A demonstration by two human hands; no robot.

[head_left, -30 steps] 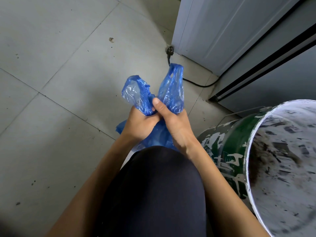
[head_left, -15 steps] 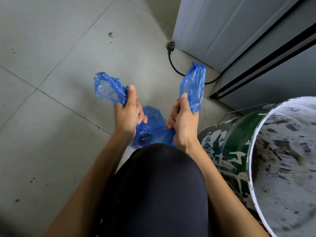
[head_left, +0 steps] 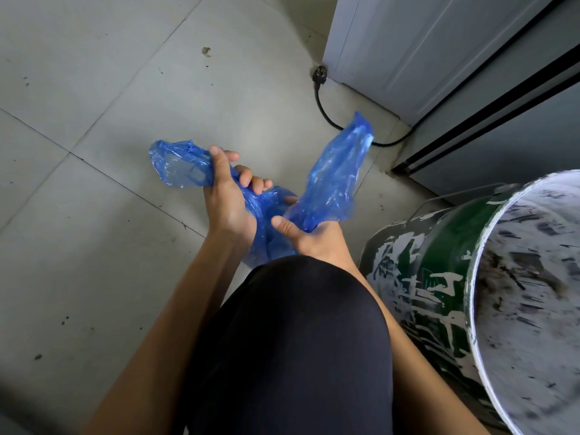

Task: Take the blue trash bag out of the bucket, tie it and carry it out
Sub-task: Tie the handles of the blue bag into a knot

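Observation:
The blue trash bag (head_left: 332, 180) is out of the bucket and sits on the floor just beyond my knee. My left hand (head_left: 226, 199) grips one twisted ear of the bag, whose loose end fans out to the left. My right hand (head_left: 310, 237) holds the other ear low, palm up, and that ear stands up to the right. The two ears are apart, and no knot shows. The green bucket (head_left: 439, 277), smeared with white paint, stands at my right with its dirty white inside showing.
My knee in dark cloth (head_left: 295, 340) fills the lower middle. A black power cord with its plug (head_left: 323, 98) lies on the grey tiled floor (head_left: 94, 120) behind the bag. A grey cabinet or appliance (head_left: 423, 51) stands at the upper right.
A second ago my hands were pressed together on the bag's neck. They pulled the two ears apart, and now my right hand has dropped lower and turned palm up near the left one.

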